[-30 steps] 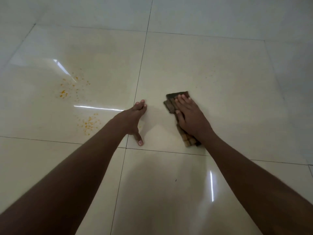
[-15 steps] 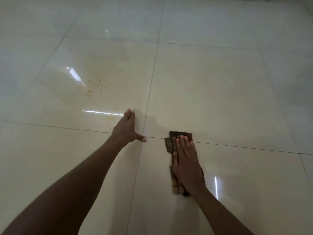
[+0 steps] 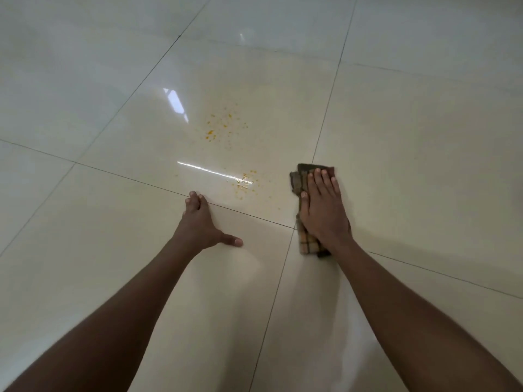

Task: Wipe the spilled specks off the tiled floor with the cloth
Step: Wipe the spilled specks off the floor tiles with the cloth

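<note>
Orange-yellow specks lie on a glossy cream tile in two patches: a far patch (image 3: 220,128) and a near patch (image 3: 244,182). A folded brown checked cloth (image 3: 307,244) lies flat on the floor just right of the near patch, across a grout line. My right hand (image 3: 324,210) presses down on the cloth with straight fingers, covering most of it. My left hand (image 3: 202,224) rests flat on the floor below and left of the near specks, thumb spread out to the right, holding nothing.
The tiled floor (image 3: 424,137) stretches on all sides, with dark grout lines and bright light reflections (image 3: 175,101) near the specks. No other objects are in view.
My right hand and the cloth now sit close beside the near specks, after being pulled back from them. The left hand lies farther left of the cloth. The view has shifted.
</note>
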